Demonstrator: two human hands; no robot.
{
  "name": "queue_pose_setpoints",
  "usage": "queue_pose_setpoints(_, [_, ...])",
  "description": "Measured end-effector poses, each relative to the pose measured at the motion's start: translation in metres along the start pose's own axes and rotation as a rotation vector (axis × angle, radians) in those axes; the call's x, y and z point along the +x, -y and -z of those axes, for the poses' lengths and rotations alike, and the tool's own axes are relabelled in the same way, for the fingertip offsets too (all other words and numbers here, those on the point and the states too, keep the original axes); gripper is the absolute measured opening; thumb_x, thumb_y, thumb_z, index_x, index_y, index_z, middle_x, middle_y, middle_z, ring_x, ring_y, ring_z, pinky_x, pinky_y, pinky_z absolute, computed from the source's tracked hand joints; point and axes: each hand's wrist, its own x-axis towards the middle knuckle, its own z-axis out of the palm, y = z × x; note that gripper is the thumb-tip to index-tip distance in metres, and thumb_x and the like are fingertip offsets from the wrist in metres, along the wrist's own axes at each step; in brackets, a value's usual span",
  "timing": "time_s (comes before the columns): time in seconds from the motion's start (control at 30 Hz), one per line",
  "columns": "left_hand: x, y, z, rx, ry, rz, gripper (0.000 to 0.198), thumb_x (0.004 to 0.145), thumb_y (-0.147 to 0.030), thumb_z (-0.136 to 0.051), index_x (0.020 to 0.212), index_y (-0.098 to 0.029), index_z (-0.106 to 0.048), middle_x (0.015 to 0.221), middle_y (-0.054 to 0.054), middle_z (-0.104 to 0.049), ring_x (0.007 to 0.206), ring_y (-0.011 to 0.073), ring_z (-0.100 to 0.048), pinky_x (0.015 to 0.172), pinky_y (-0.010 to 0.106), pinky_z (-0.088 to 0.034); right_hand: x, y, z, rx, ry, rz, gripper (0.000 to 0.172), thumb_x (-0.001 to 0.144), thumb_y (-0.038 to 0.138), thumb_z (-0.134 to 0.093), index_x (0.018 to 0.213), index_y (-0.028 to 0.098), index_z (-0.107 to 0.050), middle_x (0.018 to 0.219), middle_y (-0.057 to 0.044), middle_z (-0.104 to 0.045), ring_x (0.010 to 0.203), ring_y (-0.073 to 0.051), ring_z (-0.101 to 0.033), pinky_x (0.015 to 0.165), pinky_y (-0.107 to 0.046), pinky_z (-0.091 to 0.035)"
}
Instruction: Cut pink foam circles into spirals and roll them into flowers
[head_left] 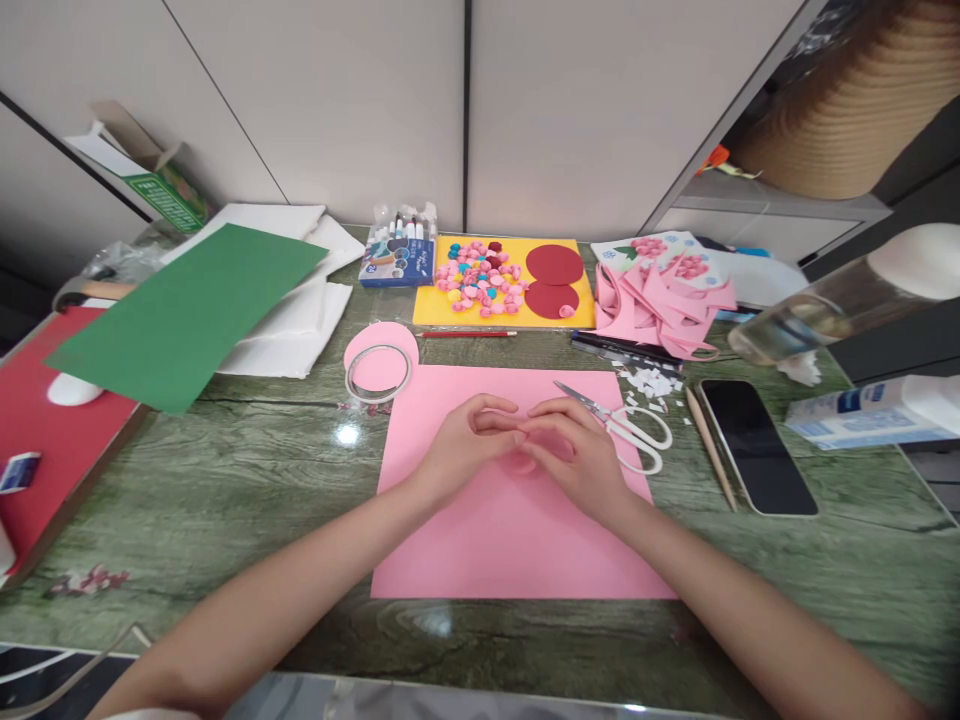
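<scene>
In the middle of the frame, the left hand point(476, 442) and the right hand point(589, 462) meet fingertip to fingertip over a pink sheet point(480, 545). A small curled pink piece point(555, 443) is at their fingertips, partly hidden by them. The right hand's thumb and fingers are closed on it; whether the left hand's fingertips also pinch it or only touch it, one cannot tell.

Just right of the right hand, scissors point(636, 437) lie partly on the sheet, their blades slightly apart. White scraps point(652, 382) are scattered near the handles, and farther right lie a wooden stick point(711, 448) and a phone point(759, 447). A tape roll point(350, 380) overlaps a pink disc point(381, 338) at the sheet's upper-left corner. At upper centre, a yellow sheet point(427, 310) bears crumpled paper balls point(480, 280) and two red ovals point(553, 265).
</scene>
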Motion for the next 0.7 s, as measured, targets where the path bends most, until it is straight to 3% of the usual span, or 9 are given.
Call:
queue_pose_setpoints(0.2, [-0.006, 0.008, -0.009, -0.093, -0.055, 0.003, 0.029, 0.064, -0.015, -0.071, 0.088, -0.016, -0.055, 0.075, 0.001, -0.067, 0.068, 0.0109, -0.061, 0.064, 0.023, -0.042, -0.002, 0.002, -0.001, -0.030, -0.022, 0.010, 0.003, 0.077, 0.023, -0.062, 0.079, 0.022, -0.060, 0.088, -0.003, -0.058, 0.087, -0.017, -0.057, 0.077, -0.034, -0.049])
queue_pose_setpoints(0.47, [-0.006, 0.006, -0.008, -0.107, -0.022, 0.019, 0.031, 0.061, -0.015, -0.074, 0.086, -0.014, -0.056, 0.077, 0.003, -0.068, 0.072, 0.0123, -0.063, 0.065, 0.023, -0.044, -0.003, 0.003, -0.001, -0.049, -0.033, 0.010, 0.006, 0.075, 0.018, -0.062, 0.076, 0.022, -0.057, 0.088, -0.002, -0.059, 0.088, -0.017, -0.057, 0.077, -0.033, -0.048])
queue_pose_setpoints(0.7, [0.001, 0.003, 0.001, -0.071, -0.015, 0.023, 0.035, 0.061, -0.020, -0.075, 0.088, -0.016, -0.055, 0.078, 0.003, -0.069, 0.068, 0.0128, -0.063, 0.061, 0.023, -0.043, -0.001, 0.001, 0.001, -0.041, -0.022, 0.058, 0.013, 0.077, 0.021, -0.060, 0.090, 0.024, -0.061, 0.091, -0.003, -0.059, 0.089, -0.018, -0.057, 0.080, -0.036, -0.049])
